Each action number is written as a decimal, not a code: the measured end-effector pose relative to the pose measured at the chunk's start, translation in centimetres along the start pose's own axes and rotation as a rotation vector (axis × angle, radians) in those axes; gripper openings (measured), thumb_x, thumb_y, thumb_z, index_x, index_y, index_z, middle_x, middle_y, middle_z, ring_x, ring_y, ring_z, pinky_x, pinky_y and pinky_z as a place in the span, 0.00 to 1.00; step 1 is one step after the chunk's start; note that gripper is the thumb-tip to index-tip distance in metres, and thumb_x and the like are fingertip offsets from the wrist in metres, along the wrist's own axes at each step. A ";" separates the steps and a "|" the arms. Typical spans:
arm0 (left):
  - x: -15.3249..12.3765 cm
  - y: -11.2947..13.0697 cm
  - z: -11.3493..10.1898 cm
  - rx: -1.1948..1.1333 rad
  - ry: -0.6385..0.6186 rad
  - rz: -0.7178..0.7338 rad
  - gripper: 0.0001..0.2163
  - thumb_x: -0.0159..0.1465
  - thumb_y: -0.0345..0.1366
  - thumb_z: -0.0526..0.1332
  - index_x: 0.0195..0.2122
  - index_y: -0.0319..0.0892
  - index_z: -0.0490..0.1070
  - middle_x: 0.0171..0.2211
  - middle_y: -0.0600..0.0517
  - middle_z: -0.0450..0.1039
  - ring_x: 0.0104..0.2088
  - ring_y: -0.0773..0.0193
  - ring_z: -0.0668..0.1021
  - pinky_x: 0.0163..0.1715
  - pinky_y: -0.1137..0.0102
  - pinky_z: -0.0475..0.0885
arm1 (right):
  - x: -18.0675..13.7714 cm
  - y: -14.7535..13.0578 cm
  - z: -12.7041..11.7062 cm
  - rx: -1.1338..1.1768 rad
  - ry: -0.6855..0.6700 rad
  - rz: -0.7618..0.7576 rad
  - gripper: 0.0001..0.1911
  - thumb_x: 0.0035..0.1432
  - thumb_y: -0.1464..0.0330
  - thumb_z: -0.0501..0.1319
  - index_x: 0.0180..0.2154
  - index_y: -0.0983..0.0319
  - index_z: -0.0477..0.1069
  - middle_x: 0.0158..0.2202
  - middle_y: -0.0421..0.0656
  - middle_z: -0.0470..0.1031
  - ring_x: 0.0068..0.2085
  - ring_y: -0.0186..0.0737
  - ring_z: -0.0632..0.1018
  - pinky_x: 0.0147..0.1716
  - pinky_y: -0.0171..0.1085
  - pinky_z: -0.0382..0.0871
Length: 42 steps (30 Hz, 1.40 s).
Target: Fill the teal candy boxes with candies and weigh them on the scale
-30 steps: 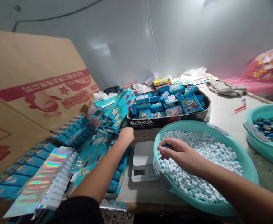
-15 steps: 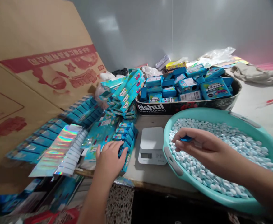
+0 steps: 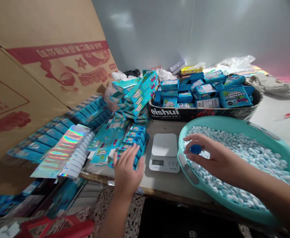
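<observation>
My right hand is over the left part of a turquoise tub, pinching a small round blue cap between thumb and fingers. Wrapped white and pale-blue candies fill much of the tub. My left hand rests with fingers stretched and thumb apart over the near end of a row of small blue candy boxes. It covers some of those boxes, and contact under its fingers is partly hidden. Between my hands lies a white digital scale.
Behind the scale, a black carton holds many filled-looking blue boxes. Turquoise display cartons are piled left of it. Holographic sheets overhang the table's front edge by a large cardboard box. A grey cloth lies at back right.
The view has shifted slightly. The blue cap has turned in my right hand, so its round face now shows. My left hand has moved slightly right, its fingers straighter over the boxes.
</observation>
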<state>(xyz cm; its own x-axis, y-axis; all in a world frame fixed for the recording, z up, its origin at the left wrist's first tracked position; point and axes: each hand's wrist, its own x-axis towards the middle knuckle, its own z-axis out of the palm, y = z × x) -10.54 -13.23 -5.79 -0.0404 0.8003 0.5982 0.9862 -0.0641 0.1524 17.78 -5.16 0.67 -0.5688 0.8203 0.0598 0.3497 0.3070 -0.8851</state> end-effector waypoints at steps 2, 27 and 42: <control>0.3 3.2 0.1 -0.197 0.092 0.139 0.18 0.66 0.35 0.61 0.58 0.42 0.66 0.51 0.43 0.77 0.53 0.56 0.77 0.63 0.52 0.62 | -0.2 0.1 0.6 0.018 -0.082 0.005 0.26 0.64 0.60 0.61 0.61 0.54 0.61 0.47 0.46 0.77 0.40 0.47 0.77 0.35 0.39 0.73; 0.2 -1.8 -2.3 0.486 -0.269 0.077 0.16 0.68 0.47 0.56 0.38 0.39 0.75 0.41 0.43 0.78 0.41 0.49 0.75 0.39 0.58 0.68 | -1.0 -0.2 -0.6 -0.374 -0.021 -0.174 0.25 0.71 0.56 0.54 0.66 0.49 0.56 0.55 0.47 0.75 0.49 0.55 0.79 0.44 0.49 0.76; -1.6 -5.2 -1.3 -0.046 -0.059 -0.051 0.12 0.68 0.42 0.57 0.46 0.42 0.74 0.48 0.46 0.77 0.46 0.55 0.79 0.48 0.60 0.74 | -1.8 0.7 -5.4 -0.707 0.245 -0.239 0.16 0.73 0.66 0.51 0.56 0.61 0.71 0.56 0.53 0.72 0.56 0.52 0.73 0.57 0.50 0.64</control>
<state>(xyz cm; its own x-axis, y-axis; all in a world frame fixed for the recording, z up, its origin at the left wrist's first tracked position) -15.77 -15.00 -6.49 -0.0792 0.8371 0.5412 0.9747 -0.0488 0.2181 23.08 -3.83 2.39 -0.5362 0.7514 0.3846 0.6764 0.6551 -0.3367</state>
